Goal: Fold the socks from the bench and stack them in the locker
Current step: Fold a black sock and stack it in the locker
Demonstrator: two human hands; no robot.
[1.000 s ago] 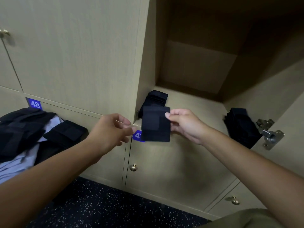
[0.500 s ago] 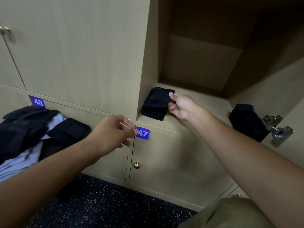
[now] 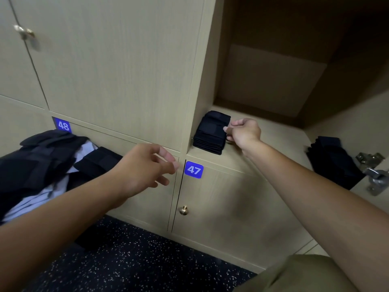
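Change: since a second ago the folded sock has left the right hand and now lies on top of the stack of socks in the locker; the left hand has barely shifted.
Heap at left: dark unfolded socks lie with a pale blue cloth on the desk, whose own surface is covered.
Left hand: hovers in front of the lower doors, fingers loosely curled, holding nothing.
Labels: blue tags read 48 and 47; a brass knob sits below the second.
Locker: open, pale wood, dim inside; the stack sits at its front left corner.
Right hand: just beside the stack, fingertips at its right edge, fingers curled; whether they pinch the top sock I cannot tell.
Far right: another dark pile lies on the locker floor, near a metal hinge.
Floor: dark, speckled white.
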